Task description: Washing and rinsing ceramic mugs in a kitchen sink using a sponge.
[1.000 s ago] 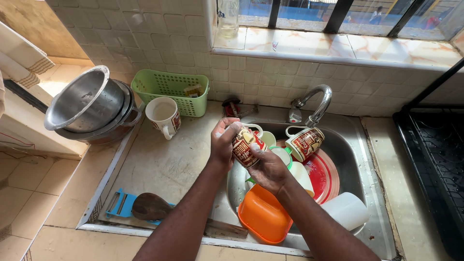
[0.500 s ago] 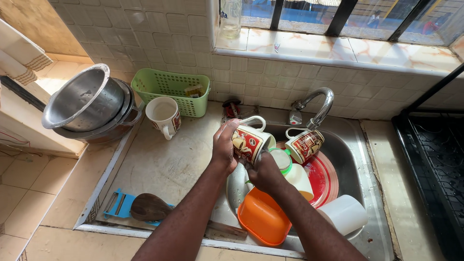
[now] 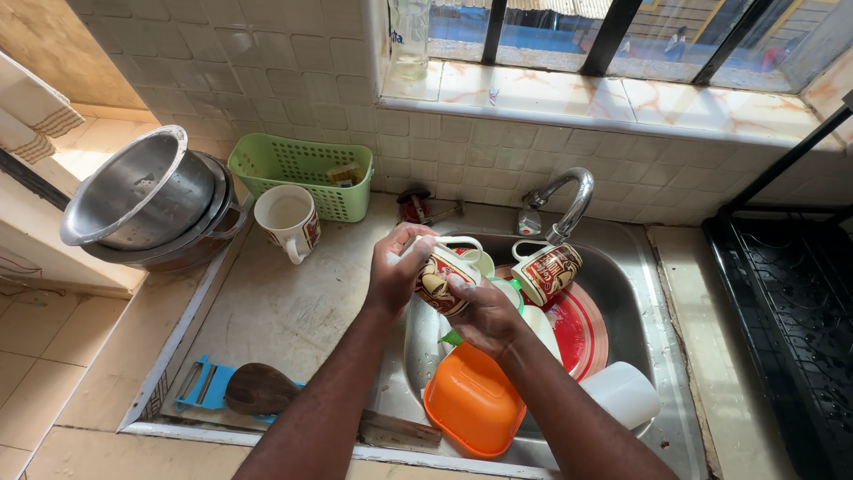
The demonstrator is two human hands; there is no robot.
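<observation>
Both hands clamp one patterned mug (image 3: 442,277), held tilted over the sink (image 3: 622,267) so drips fall in. Left hand (image 3: 395,271) wraps its far side; right hand (image 3: 480,311) grips and rubs the near side. A second mug (image 3: 546,271) sits just beside, under the tap (image 3: 564,200). The basin is crowded: orange bowl (image 3: 471,404), red plate (image 3: 582,329). Open room lies left on the drainboard (image 3: 284,311), near the white cup (image 3: 289,220).
</observation>
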